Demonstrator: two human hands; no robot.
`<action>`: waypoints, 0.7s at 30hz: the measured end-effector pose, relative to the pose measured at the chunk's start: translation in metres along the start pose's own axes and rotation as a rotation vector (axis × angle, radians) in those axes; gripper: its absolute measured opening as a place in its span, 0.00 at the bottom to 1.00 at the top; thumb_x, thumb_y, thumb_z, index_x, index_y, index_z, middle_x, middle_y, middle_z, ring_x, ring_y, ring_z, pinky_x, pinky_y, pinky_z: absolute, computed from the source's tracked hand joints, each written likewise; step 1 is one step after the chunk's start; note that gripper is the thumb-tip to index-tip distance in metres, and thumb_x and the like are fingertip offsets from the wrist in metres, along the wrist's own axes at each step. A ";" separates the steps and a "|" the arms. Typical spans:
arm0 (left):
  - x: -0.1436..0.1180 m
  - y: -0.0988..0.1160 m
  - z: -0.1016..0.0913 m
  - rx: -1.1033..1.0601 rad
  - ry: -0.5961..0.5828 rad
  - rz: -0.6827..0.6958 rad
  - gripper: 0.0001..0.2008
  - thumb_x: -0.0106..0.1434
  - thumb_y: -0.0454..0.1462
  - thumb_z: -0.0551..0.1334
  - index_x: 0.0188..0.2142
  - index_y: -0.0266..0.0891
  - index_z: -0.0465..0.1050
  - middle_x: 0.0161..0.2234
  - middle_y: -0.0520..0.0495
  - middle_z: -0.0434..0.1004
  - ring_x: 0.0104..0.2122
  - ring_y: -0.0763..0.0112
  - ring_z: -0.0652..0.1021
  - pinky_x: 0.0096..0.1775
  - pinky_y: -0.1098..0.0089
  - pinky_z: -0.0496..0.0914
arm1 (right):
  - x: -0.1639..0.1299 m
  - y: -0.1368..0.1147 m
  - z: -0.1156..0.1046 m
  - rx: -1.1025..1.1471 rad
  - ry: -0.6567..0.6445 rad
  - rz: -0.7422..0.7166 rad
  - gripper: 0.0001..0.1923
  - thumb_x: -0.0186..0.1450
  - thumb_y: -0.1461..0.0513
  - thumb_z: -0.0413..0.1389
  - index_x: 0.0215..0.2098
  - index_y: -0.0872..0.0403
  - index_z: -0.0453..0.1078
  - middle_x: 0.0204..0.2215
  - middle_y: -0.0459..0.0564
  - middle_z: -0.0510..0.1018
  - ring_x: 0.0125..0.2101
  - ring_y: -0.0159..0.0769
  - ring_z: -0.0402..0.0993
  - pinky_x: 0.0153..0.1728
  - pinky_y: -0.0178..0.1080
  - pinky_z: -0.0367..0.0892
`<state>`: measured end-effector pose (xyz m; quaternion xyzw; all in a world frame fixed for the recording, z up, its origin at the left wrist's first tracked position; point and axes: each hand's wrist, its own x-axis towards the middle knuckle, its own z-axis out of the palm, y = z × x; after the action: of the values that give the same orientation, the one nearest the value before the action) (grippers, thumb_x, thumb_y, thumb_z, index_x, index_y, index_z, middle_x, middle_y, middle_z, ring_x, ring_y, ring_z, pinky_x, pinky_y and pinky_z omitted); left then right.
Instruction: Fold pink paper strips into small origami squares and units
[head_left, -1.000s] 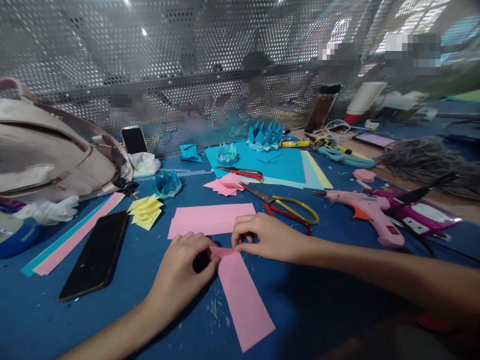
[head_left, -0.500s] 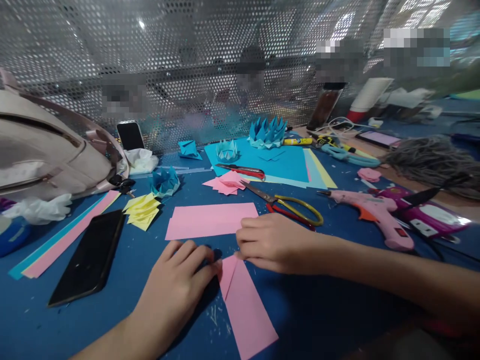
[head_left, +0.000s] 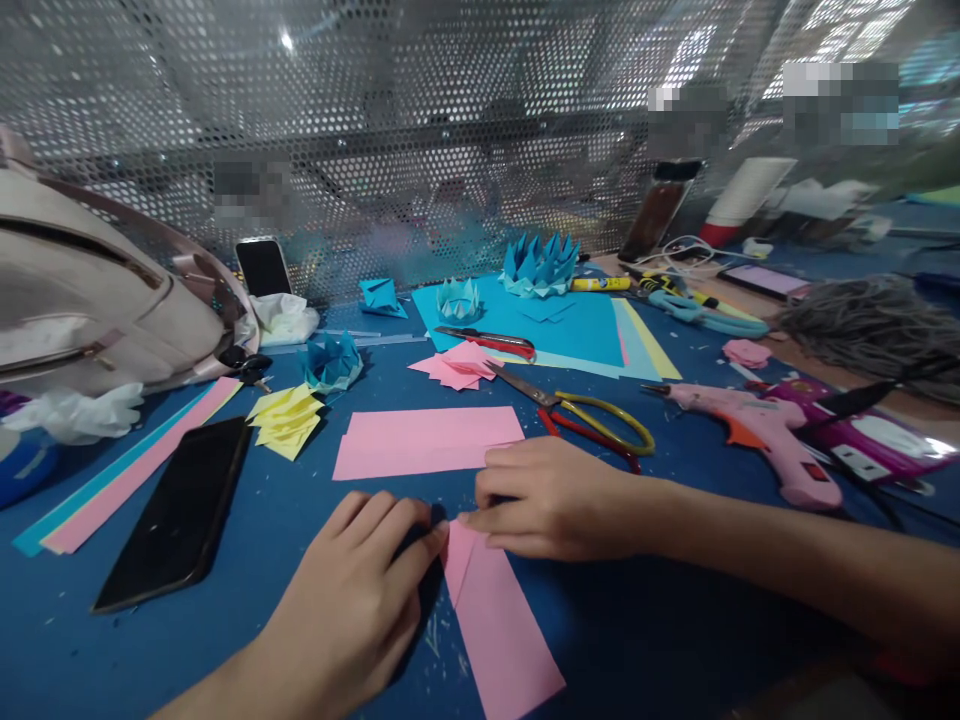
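A long pink paper strip (head_left: 499, 625) lies on the blue table (head_left: 637, 620) in front of me, its far end folded into a point. My left hand (head_left: 360, 590) rests flat on the table with its fingertips touching the left side of that fold. My right hand (head_left: 551, 495) presses the fold down with its fingertips from the right. Just beyond my hands lies a stack of pink paper rectangles (head_left: 427, 440).
A black phone (head_left: 176, 515) lies at the left beside yellow folded pieces (head_left: 287, 420) and long paper strips (head_left: 124, 470). Scissors (head_left: 581, 415), a pink glue gun (head_left: 757, 430), blue origami crowns (head_left: 540, 265), a bag (head_left: 97, 300) and a perforated metal screen (head_left: 420, 130) surround the spot.
The strip's far end went from being pinched up between both hands to lying folded flat in a point. My left hand opened out flat and my right hand pressed down on the crease.
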<state>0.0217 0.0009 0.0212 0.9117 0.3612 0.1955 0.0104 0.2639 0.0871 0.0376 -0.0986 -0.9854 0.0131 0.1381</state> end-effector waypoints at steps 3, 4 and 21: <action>-0.001 0.003 0.001 0.050 0.056 0.107 0.16 0.67 0.28 0.49 0.47 0.32 0.74 0.41 0.40 0.75 0.36 0.60 0.69 0.38 0.61 0.60 | 0.002 -0.004 -0.001 -0.023 -0.017 0.002 0.14 0.72 0.59 0.49 0.33 0.54 0.74 0.30 0.47 0.74 0.30 0.33 0.62 0.29 0.38 0.52; -0.002 0.005 0.001 0.046 0.069 0.140 0.16 0.68 0.28 0.49 0.45 0.32 0.74 0.39 0.41 0.75 0.34 0.61 0.69 0.37 0.61 0.60 | 0.002 -0.004 -0.002 -0.027 -0.018 0.000 0.15 0.72 0.59 0.49 0.32 0.54 0.74 0.30 0.47 0.74 0.30 0.33 0.62 0.30 0.38 0.52; 0.002 0.012 0.000 -0.041 0.039 0.150 0.15 0.70 0.32 0.49 0.49 0.32 0.70 0.47 0.37 0.74 0.44 0.56 0.72 0.44 0.58 0.66 | 0.006 -0.009 -0.025 -0.021 -0.198 0.072 0.15 0.69 0.63 0.51 0.25 0.57 0.73 0.24 0.50 0.74 0.29 0.36 0.64 0.32 0.39 0.54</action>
<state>0.0309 -0.0065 0.0242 0.9319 0.2879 0.2206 0.0071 0.2636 0.0795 0.0632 -0.1337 -0.9901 0.0176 0.0382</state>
